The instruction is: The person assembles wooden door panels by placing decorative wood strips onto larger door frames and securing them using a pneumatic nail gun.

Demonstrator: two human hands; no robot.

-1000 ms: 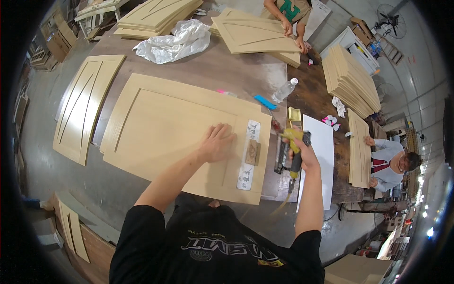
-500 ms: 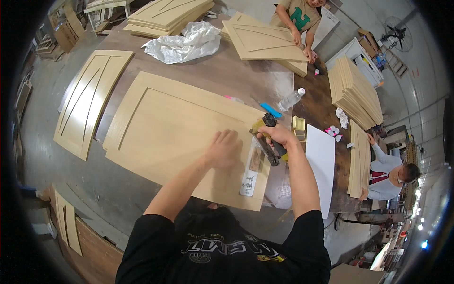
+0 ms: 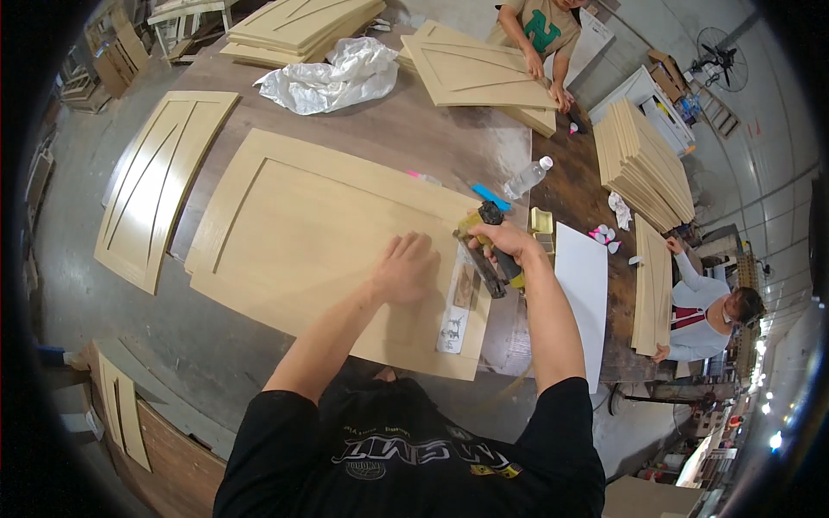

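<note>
A large cream-coloured door panel (image 3: 302,229) with a recessed middle and raised border lies in front of me. My left hand (image 3: 404,269) rests flat on its recessed part, fingers stretched out and a little apart. In my right hand (image 3: 511,238) is a yellow and black nail gun (image 3: 490,274), its handle wrapped by my fingers. The gun stands over the panel's right border, its nose near the upper right corner; the exact contact is hidden. Beside it, along that border, lies a flat pale strip (image 3: 451,326) with a brown section and dark marks.
Beyond the panel lie a crumpled white plastic sheet (image 3: 332,79), a clear bottle (image 3: 528,178) and a blue object (image 3: 490,197). A white board (image 3: 580,298) is at right. Panel stacks (image 3: 643,164) stand around. Two co-workers (image 3: 540,30) handle panels at the far side and right.
The whole view has shifted slightly. Both hands and the nail gun hold nearly the same place on the panel.
</note>
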